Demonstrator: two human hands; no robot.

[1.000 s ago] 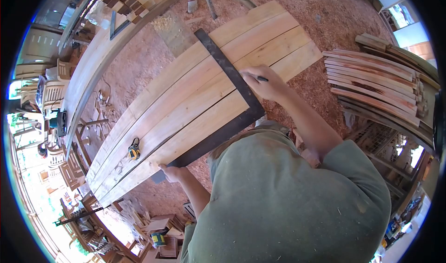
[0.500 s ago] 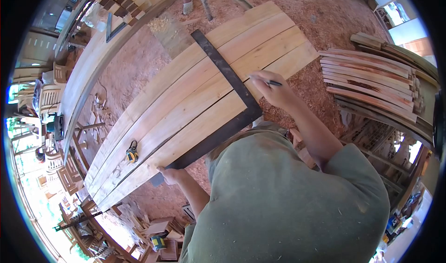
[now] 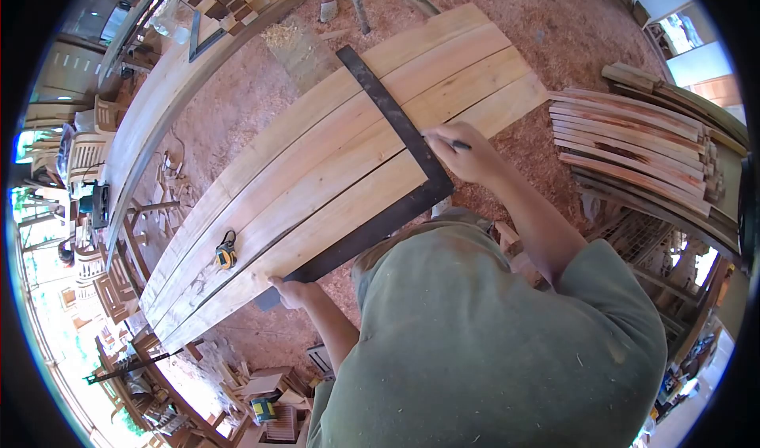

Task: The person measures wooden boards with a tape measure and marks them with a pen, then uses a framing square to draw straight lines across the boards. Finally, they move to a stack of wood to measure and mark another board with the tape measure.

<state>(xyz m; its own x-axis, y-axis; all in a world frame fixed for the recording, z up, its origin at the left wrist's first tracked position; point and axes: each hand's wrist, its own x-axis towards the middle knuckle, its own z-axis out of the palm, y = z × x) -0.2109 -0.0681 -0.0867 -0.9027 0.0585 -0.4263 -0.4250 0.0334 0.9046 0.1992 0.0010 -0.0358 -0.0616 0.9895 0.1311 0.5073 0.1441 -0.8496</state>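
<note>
Right hand (image 3: 467,159) is curled closed around one dark pencil (image 3: 457,144), its tip at the long arm of one steel square (image 3: 388,115) that lies across the planks (image 3: 317,171). Left hand (image 3: 293,291), fingers folded, grips the end of the square's short arm at the planks' near edge. Four or five planks lie side by side. One yellow tape measure (image 3: 227,255) rests on them, well apart from both hands. One stack of curved slats (image 3: 633,147) sits to the right.

An open-sided woodworking shop. Sawdust (image 3: 554,20) covers the floor, pale planks (image 3: 340,155) lie side by side under a steel framing square (image 3: 396,131), and cut slats (image 3: 633,147) are stacked at the right. Unfinished wooden chairs (image 3: 87,155) stand at the far left.
</note>
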